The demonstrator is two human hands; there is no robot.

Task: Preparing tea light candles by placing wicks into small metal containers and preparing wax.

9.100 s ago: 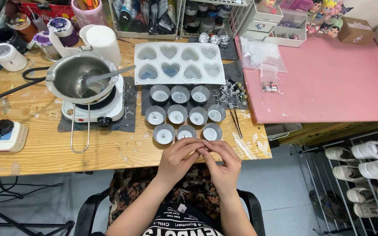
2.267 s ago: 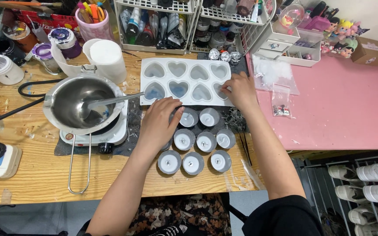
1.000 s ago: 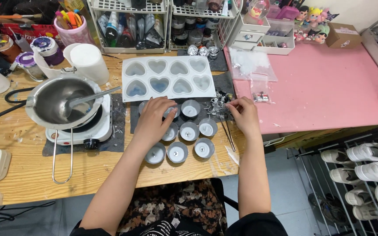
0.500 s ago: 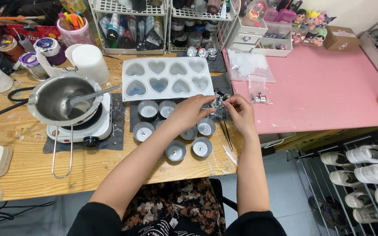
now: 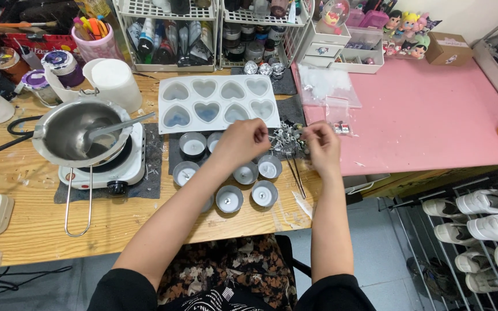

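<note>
My left hand (image 5: 242, 140) and my right hand (image 5: 321, 145) both pinch at a small pile of metal-tabbed candle wicks (image 5: 286, 137) lying between them on the wooden table (image 5: 24, 230). Just below the hands stand several small round tins (image 5: 263, 193) on a dark mat, some with a wick tab in the middle. My left forearm crosses over a few of them. A white mold with heart-shaped cavities (image 5: 217, 101) lies just beyond the tins.
A metal melting pot with a spoon (image 5: 82, 133) sits on a white hot plate (image 5: 108, 168) at left, beside a white pitcher (image 5: 115, 82). Wire racks of bottles line the back. A pink table (image 5: 433, 115) with plastic bags (image 5: 327, 87) adjoins right; a shoe rack (image 5: 479, 230) stands below.
My left hand has left the tins and moved right to the wick pile. My right hand has stayed at the pile, and both hands now pinch there.
</note>
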